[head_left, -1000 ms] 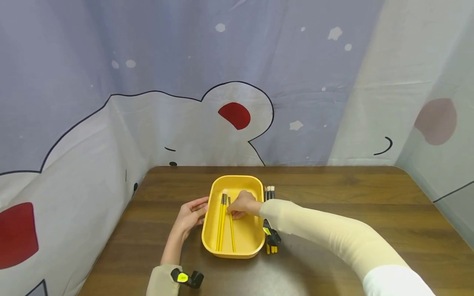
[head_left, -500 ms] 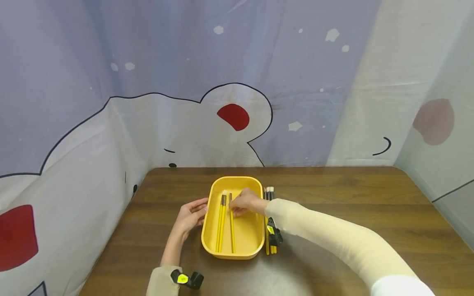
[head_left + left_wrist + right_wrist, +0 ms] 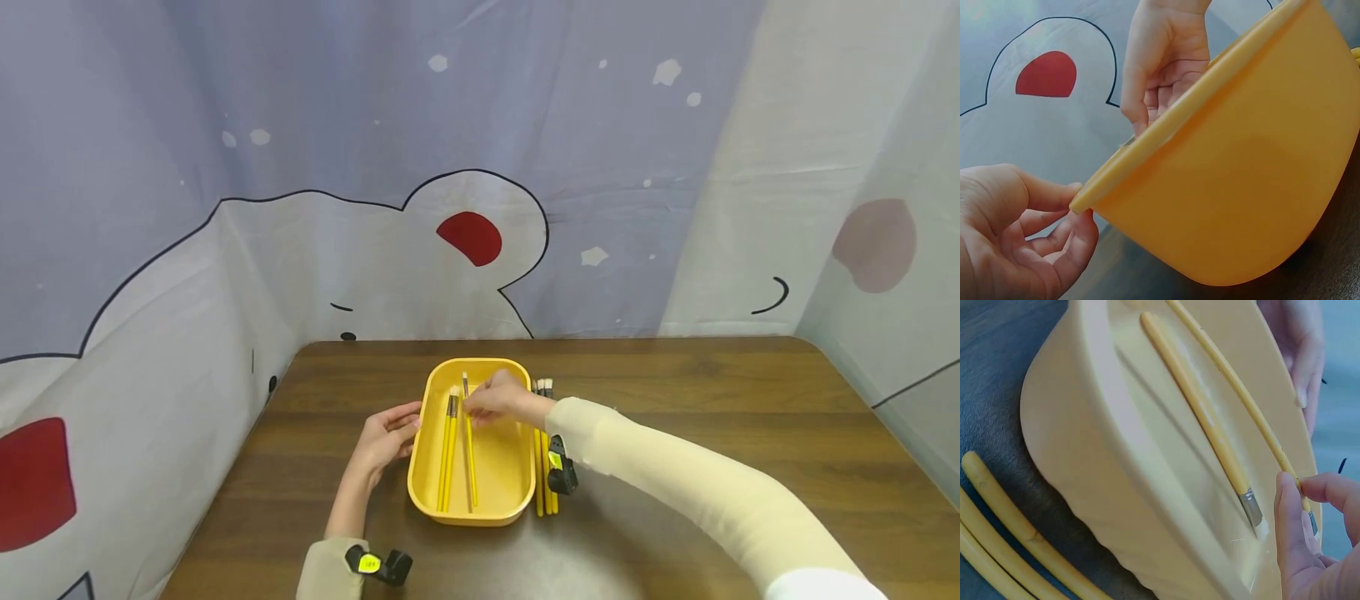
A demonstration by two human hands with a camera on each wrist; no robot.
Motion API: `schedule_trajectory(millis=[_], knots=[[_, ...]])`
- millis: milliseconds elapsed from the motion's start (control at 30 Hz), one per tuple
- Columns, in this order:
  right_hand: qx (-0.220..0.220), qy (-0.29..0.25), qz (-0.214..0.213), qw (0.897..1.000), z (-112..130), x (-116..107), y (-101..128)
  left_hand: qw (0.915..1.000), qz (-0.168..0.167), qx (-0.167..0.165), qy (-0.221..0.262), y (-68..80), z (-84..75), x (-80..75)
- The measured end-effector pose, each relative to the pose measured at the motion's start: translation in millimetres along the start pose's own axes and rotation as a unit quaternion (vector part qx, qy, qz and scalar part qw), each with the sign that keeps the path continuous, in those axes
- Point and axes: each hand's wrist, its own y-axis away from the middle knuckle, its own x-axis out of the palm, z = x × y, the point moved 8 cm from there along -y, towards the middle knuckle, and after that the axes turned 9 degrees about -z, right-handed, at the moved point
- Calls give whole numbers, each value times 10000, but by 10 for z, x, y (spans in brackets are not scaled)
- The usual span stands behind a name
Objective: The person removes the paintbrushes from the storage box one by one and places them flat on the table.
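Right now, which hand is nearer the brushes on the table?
Right. The right hand is over the tray, beside the loose brushes; the left hand holds the tray's far rim.

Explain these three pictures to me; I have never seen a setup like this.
No machine here: a person works with bare hands, wearing one camera on the head and one on each wrist. The head view looks down on a wooden table with a yellow tray. Two yellow paintbrushes lie inside it; more brushes lie on the table beside it. The right hand pinches a third brush near its ferrule, as the right wrist view shows up close. The left wrist view shows the left hand holding the tray's rim.
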Motion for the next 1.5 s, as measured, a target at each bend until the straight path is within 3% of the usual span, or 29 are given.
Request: schedule_trajectory(millis=[633, 1067, 1367, 1500], knots=[[99, -599, 122, 9981, 64, -289, 94, 10000, -7, -36, -58, 13, -14, -10], [103, -787, -26, 9968, -35, -549, 213, 9996, 275, -46, -107, -7, -31, 78], [99, -916, -176, 9956, -120, -698, 264, 9993, 312, -84, -184, -35, 9, 38], [117, -890, -97, 9959, -155, -656, 251, 9994, 273, -105, -206, 7, 23, -63]])
